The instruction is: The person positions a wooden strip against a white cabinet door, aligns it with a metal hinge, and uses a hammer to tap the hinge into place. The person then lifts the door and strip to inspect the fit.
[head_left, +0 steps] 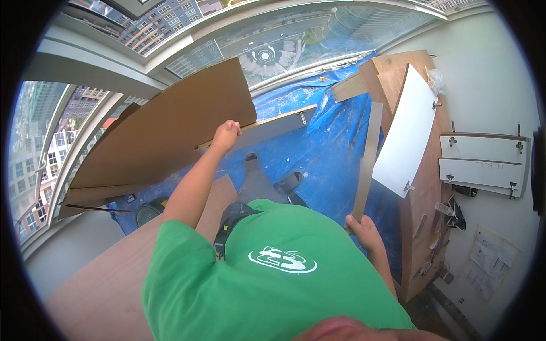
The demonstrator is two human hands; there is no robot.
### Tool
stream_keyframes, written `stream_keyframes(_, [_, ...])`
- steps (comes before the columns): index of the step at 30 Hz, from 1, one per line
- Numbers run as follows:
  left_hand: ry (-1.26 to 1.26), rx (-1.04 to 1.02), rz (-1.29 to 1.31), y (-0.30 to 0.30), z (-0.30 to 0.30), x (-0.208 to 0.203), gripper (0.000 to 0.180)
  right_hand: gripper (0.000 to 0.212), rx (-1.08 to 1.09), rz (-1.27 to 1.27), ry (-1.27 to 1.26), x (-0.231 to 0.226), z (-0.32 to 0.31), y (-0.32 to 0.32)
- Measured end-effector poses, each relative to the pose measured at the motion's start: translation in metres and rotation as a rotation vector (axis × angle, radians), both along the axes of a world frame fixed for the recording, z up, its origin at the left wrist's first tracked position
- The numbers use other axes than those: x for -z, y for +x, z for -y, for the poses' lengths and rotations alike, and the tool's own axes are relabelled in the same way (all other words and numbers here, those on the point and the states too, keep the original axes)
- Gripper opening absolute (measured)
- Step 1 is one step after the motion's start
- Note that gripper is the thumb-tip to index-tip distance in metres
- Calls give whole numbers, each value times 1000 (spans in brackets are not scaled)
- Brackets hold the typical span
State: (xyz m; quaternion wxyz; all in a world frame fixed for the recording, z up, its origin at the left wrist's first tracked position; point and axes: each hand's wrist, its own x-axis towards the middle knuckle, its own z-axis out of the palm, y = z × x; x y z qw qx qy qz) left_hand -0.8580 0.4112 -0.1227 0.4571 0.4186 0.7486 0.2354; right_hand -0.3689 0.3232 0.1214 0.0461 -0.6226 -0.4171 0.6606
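In my right hand (364, 232), at the lower right, is a long narrow greyish-brown strip (371, 145). My fingers close around its lower end, and the rest points away from me beside a white panel (405, 133). My left hand (226, 135) is stretched forward with curled fingers. It appears over a narrow white board (273, 126) with a metal hinge, close to the edge of a big brown cardboard sheet (182, 113). Whatever the left fingers may hold is hidden, and I cannot tell if they touch the board.
Blue plastic sheeting (327, 150) covers the floor under my feet. A wooden workbench (418, 250) runs along the right, with hinged white panels (480, 170) leaning on the wall beyond. A wide plywood sheet (114, 284) lies at lower left. Windows line the far and left sides.
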Motion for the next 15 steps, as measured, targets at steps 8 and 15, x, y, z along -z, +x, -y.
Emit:
stream_keyframes(8, [-484,537,-341,53,21,178,55,36,116,212,-580,97,131,85])
stream_keyframes(15, [-186,774,-638,130,-87,284,83,37,773,203,-977,109,235,93])
